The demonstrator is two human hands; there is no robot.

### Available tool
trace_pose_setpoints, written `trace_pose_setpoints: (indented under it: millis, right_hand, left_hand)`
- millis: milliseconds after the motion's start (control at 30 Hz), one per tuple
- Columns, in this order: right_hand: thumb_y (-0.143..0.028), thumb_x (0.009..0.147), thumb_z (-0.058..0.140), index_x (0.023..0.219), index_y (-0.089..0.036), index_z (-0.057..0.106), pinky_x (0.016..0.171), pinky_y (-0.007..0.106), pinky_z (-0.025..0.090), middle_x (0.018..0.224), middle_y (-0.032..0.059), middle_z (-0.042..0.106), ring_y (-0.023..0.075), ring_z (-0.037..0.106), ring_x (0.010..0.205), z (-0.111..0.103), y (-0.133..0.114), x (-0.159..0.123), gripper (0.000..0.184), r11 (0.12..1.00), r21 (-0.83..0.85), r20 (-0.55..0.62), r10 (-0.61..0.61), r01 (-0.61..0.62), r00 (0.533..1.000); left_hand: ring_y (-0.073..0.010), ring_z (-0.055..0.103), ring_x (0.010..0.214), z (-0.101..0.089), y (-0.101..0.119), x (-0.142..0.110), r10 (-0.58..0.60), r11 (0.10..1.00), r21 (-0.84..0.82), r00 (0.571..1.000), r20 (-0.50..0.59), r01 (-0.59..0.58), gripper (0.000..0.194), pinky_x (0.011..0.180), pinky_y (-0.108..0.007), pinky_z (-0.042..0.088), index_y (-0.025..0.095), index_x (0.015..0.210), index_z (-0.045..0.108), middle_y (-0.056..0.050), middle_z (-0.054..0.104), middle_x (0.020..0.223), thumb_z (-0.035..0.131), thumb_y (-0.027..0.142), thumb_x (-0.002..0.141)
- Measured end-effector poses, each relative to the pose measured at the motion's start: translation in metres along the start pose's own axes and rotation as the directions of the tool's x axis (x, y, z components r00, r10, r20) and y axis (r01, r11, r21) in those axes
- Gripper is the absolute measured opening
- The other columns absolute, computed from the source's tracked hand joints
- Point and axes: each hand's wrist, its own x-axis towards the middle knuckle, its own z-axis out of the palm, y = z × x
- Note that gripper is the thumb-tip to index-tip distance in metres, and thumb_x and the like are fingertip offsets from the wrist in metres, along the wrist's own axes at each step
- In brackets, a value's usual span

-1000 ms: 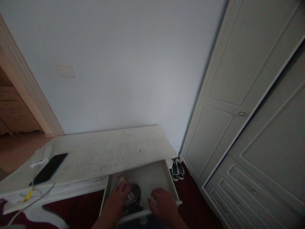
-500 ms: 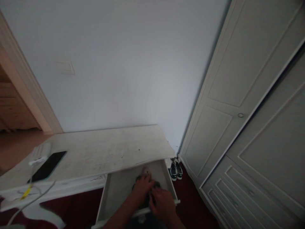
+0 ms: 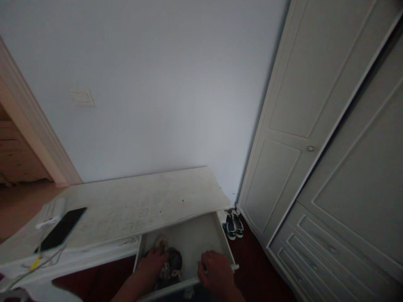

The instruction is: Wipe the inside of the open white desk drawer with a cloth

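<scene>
In the head view a white drawer (image 3: 197, 228) is pulled out of a low white table. A pair of dark shoes (image 3: 174, 260) with pale laces and a light toe lies in its left part. My left hand (image 3: 151, 265) is closed over the shoe nearest the drawer's left wall and covers much of it. Apart from the shoes, my right hand (image 3: 216, 268) hovers over the right front of the drawer. Its fingers are curled in, and nothing shows in them.
The white tabletop (image 3: 132, 201) carries a black phone (image 3: 61, 228) and a white power strip (image 3: 52, 212) with a cable at the left. Black-and-white sneakers (image 3: 233, 224) stand on the red floor beside the drawer. A white wardrobe (image 3: 289, 126) rises on the right.
My left hand and the dark shoes have shifted left, from the drawer's middle to its left side. My right hand has come away from the shoes. The view has turned slightly.
</scene>
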Motion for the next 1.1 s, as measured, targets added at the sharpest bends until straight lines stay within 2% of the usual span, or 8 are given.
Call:
trace_pose_setpoints:
  millis: [100, 200, 500, 600, 733, 867, 967, 1100]
  right_hand:
    - [-0.027, 0.094, 0.056, 0.086, -0.021, 0.066, 0.071, 0.031, 0.035, 0.085, 0.0051, 0.071, 0.0197, 0.066, 0.079, 0.003, 0.001, 0.001, 0.014, 1.000, -0.019, -0.018, -0.014, 0.013, 1.000]
    - [-0.027, 0.093, 0.057, 0.086, -0.021, 0.066, 0.071, 0.031, 0.035, 0.085, 0.0058, 0.072, 0.0204, 0.066, 0.079, 0.008, 0.004, 0.001, 0.013, 0.999, -0.040, -0.032, -0.035, 0.034, 0.999]
    - [-0.023, 0.091, 0.055, 0.092, -0.023, 0.063, 0.076, 0.031, 0.038, 0.088, 0.0045, 0.072, 0.0204, 0.066, 0.082, 0.028, 0.013, -0.007, 0.007, 0.996, -0.029, -0.225, -0.090, 0.086, 0.970]
    - [-0.023, 0.093, 0.054, 0.090, -0.023, 0.061, 0.076, 0.031, 0.038, 0.086, 0.0042, 0.071, 0.0199, 0.066, 0.080, 0.029, 0.013, -0.007, 0.008, 0.997, -0.028, -0.266, -0.079, 0.074, 0.961]
    - [-0.024, 0.094, 0.053, 0.088, -0.023, 0.061, 0.072, 0.032, 0.035, 0.084, 0.0034, 0.070, 0.0199, 0.066, 0.077, 0.024, 0.010, -0.007, 0.010, 0.998, -0.043, -0.223, -0.064, 0.055, 0.973]
    - [-0.025, 0.095, 0.052, 0.084, -0.023, 0.061, 0.070, 0.033, 0.033, 0.081, 0.0029, 0.069, 0.0188, 0.065, 0.074, 0.020, 0.007, -0.006, 0.014, 0.997, -0.062, -0.181, -0.055, 0.044, 0.982]
    - [-0.025, 0.095, 0.052, 0.082, -0.023, 0.061, 0.068, 0.034, 0.031, 0.079, 0.0030, 0.069, 0.0185, 0.065, 0.072, 0.018, 0.006, -0.005, 0.017, 0.995, -0.088, -0.162, -0.059, 0.045, 0.985]
    - [-0.025, 0.094, 0.052, 0.083, -0.022, 0.062, 0.068, 0.033, 0.030, 0.079, 0.0037, 0.069, 0.0188, 0.065, 0.072, 0.018, 0.006, -0.004, 0.016, 0.994, -0.097, -0.141, -0.064, 0.050, 0.988]
  left_hand:
    - [-0.0405, 0.037, 0.154, 0.000, -0.008, -0.004, -0.058, 0.993, 0.098, 0.998, 0.001, 0.058, 0.083, 0.113, -0.058, 0.046, 0.031, 0.159, 0.044, -0.015, 0.034, 0.171, 0.051, 0.005, 0.081]
    - [-0.0359, 0.039, 0.153, -0.007, 0.008, 0.008, 0.052, 0.996, 0.075, 0.998, -0.028, -0.050, 0.078, 0.117, -0.054, 0.043, 0.033, 0.152, 0.053, -0.011, 0.045, 0.165, 0.053, 0.004, 0.080]
    - [-0.0384, 0.048, 0.141, -0.010, 0.122, 0.076, 0.363, 0.928, -0.021, 0.917, -0.165, -0.371, 0.043, 0.106, -0.058, 0.050, 0.033, 0.136, 0.065, -0.013, 0.057, 0.149, 0.053, 0.028, 0.095]
    - [-0.0377, 0.046, 0.142, -0.007, 0.138, 0.076, 0.399, 0.909, -0.057, 0.901, -0.169, -0.413, 0.039, 0.108, -0.057, 0.048, 0.033, 0.132, 0.066, -0.012, 0.057, 0.148, 0.052, 0.031, 0.096]
    - [-0.0346, 0.049, 0.141, -0.010, 0.107, 0.052, 0.378, 0.907, -0.131, 0.910, -0.169, -0.400, 0.046, 0.115, -0.052, 0.044, 0.032, 0.136, 0.065, -0.011, 0.059, 0.146, 0.061, 0.038, 0.090]
    - [-0.0357, 0.043, 0.149, -0.009, 0.050, 0.018, 0.162, 0.981, -0.092, 0.982, -0.097, -0.171, 0.062, 0.117, -0.055, 0.042, 0.034, 0.148, 0.057, -0.012, 0.049, 0.161, 0.056, 0.022, 0.087]
    - [-0.0385, 0.043, 0.150, -0.001, 0.012, 0.000, -0.019, 1.000, 0.023, 0.999, -0.042, 0.020, 0.076, 0.113, -0.060, 0.044, 0.033, 0.153, 0.053, -0.014, 0.043, 0.166, 0.049, 0.007, 0.082]
    - [-0.0402, 0.044, 0.149, 0.005, -0.004, -0.002, -0.046, 0.996, 0.078, 0.996, -0.073, 0.052, 0.075, 0.108, -0.061, 0.048, 0.030, 0.152, 0.055, -0.016, 0.046, 0.164, 0.043, 0.003, 0.083]
